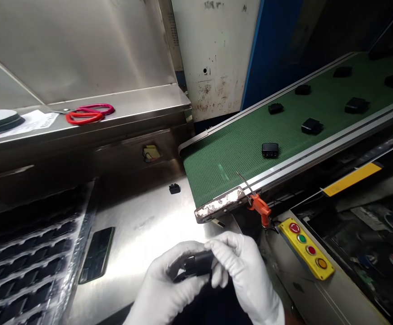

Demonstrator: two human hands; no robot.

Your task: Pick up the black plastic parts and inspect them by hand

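Note:
White gloves cover both hands, low in the middle of the head view. My left hand point(169, 282) is closed around a black plastic part point(199, 263), its thumb below and fingers above. At the part's right end, the fingertips of my right hand point(242, 266) pinch together and touch it; whether they grip anything small besides is hidden. Beyond the hands, a small black piece point(174, 188) lies on the steel table point(145, 221). A dark smartphone point(97, 254) rests left of my left hand.
A green conveyor belt point(223, 169) carries several black parts. An orange-handled tool point(260, 208) hangs at its corner, near a yellow button box point(306, 248). Red-handled scissors point(85, 117) lie on the steel shelf point(142, 101). A tray point(59, 262) of black parts is at left.

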